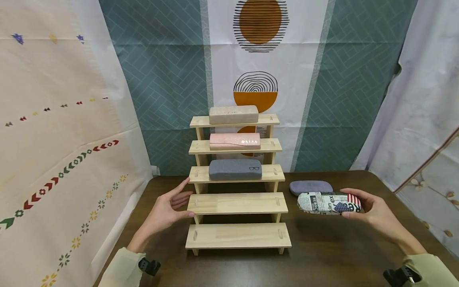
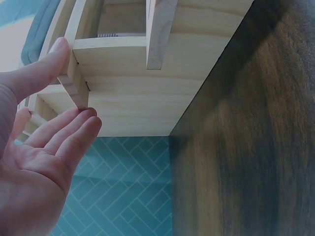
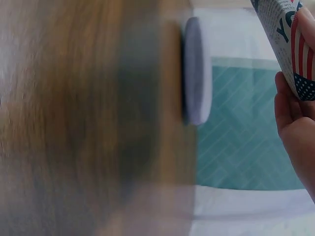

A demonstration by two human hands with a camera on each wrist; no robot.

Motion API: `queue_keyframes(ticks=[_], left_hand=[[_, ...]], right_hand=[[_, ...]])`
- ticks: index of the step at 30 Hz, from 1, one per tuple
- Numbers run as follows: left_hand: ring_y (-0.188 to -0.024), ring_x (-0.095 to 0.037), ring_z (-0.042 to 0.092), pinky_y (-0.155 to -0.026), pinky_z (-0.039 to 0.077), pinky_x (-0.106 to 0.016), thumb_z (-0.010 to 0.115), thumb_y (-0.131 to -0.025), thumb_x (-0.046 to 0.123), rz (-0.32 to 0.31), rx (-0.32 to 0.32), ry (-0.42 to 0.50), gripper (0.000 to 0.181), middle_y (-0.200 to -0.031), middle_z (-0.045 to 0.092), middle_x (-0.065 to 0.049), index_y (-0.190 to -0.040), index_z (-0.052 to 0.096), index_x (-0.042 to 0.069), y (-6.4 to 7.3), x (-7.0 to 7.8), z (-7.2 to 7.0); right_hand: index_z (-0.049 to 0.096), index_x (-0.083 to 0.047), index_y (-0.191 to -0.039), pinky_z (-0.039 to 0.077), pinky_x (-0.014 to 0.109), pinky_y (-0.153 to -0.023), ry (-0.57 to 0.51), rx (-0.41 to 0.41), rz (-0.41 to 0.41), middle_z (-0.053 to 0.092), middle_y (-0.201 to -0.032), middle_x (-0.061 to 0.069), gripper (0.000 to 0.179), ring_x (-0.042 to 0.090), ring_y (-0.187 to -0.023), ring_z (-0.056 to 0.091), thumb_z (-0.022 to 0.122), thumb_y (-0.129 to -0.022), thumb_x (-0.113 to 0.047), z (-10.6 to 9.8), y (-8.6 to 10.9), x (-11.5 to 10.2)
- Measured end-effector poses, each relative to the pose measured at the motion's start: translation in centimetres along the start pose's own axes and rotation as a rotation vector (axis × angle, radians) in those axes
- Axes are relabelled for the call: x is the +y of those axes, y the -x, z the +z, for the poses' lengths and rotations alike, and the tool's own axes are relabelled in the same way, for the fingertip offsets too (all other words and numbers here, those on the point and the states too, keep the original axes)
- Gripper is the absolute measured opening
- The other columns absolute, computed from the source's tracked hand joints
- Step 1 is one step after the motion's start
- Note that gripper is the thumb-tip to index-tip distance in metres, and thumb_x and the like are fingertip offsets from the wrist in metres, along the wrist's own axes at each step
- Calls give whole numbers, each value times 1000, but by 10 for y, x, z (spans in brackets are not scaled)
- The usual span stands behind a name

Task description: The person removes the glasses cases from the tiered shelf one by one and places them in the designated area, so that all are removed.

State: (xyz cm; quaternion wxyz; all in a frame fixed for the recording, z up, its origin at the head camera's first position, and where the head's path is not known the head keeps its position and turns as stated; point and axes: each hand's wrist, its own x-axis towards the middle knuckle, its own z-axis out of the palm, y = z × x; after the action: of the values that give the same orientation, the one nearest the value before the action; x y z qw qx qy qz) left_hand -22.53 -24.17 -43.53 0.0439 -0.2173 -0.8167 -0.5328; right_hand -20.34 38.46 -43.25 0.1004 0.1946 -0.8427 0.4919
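Observation:
My right hand (image 1: 374, 213) grips one end of a newspaper-print glasses case (image 1: 322, 203) with a flag pattern, raised over the table right of the stepped wooden stand (image 1: 236, 237). In the right wrist view, the patterned case (image 3: 283, 39) shows only partly at the upper right. My left hand (image 1: 166, 209) is at the stand's left side. In the left wrist view, its thumb and fingertips span the end of a shelf board (image 2: 74, 86). On the upper shelves sit a beige case (image 1: 233, 114), a pink case (image 1: 234, 141) and a grey case (image 1: 234, 170) with a glasses drawing.
A lavender glasses case (image 1: 308, 185) lies on the dark wooden table (image 1: 330, 255), behind the patterned case in the head view. Patterned cloth (image 1: 161, 79) hangs behind the table, with light curtains at both sides.

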Motion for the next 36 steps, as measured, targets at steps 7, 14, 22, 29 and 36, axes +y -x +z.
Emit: queue_keyframes(ticks=[7, 14, 22, 29, 36], left_hand=[[-131, -39, 61, -104, 52, -51, 95, -78, 8, -5, -3, 2, 105, -143, 61, -22, -165, 39, 27, 0, 1, 0], [-131, -39, 61, -104, 53, -49, 95, -77, 7, -3, 2, -4, 106, -143, 61, -22, -165, 39, 26, -1, 2, -1], [-130, -38, 61, -104, 54, -47, 95, -77, 7, -1, 1, -8, 106, -143, 62, -21, -165, 39, 25, 0, 2, -1], [-131, -37, 61, -104, 54, -46, 96, -77, 7, -10, 1, -8, 107, -143, 61, -21, -165, 39, 27, -1, 2, 0], [-131, -38, 61, -104, 52, -54, 96, -77, 7, -11, 3, -8, 107, -143, 62, -21, -165, 39, 26, -1, 2, 0]], right_hand=[[60, 1, -143, 57, 22, -71, 2, -34, 54, 71, -110, 7, 60, 11, -89, 67, 84, -87, 2, 0, -6, 24], [56, 8, -142, 58, 24, -71, -19, -61, 114, 71, -108, 10, 62, 13, -89, 67, 84, -87, 0, 1, -13, 46], [56, 9, -143, 57, 25, -71, -36, -83, 168, 71, -106, 10, 63, 12, -88, 66, 85, -88, -3, 3, -19, 63], [56, 10, -142, 56, 24, -70, 2, -97, 180, 70, -107, 13, 64, 11, -88, 66, 86, -87, -4, 5, -26, 72], [54, 11, -144, 56, 24, -71, -3, -116, 190, 69, -109, 14, 66, 10, -89, 64, 85, -89, -4, 6, -30, 79]])
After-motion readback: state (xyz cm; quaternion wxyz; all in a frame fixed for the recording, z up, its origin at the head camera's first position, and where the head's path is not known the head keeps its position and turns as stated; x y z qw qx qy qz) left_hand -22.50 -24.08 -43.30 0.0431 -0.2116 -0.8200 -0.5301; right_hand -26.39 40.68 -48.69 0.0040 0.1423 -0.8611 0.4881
